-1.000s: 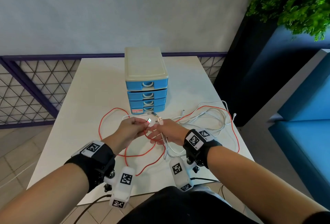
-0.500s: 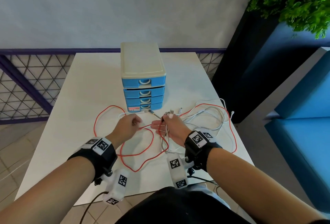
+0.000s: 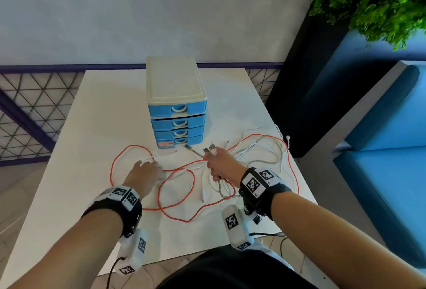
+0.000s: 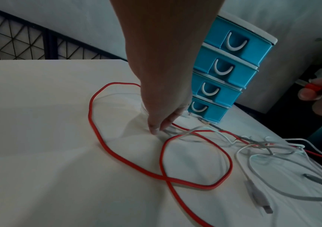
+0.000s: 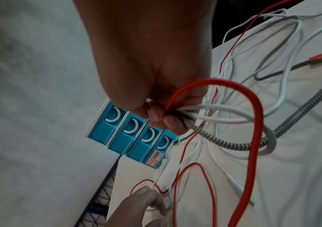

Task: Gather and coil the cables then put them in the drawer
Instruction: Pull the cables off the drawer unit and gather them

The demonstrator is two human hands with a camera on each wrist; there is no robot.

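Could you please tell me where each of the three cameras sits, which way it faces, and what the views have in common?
Head: worn on the head, looking forward and down at the table; both forearms, the left hand and the right hand show.
Left wrist: along the left hand, whose fingertips touch down among the cables beside the red cable.
Right wrist: along the right hand, whose grip bunches several cable ends; the left hand shows below.
Shared: all three show the blue drawer unit and the red cable.
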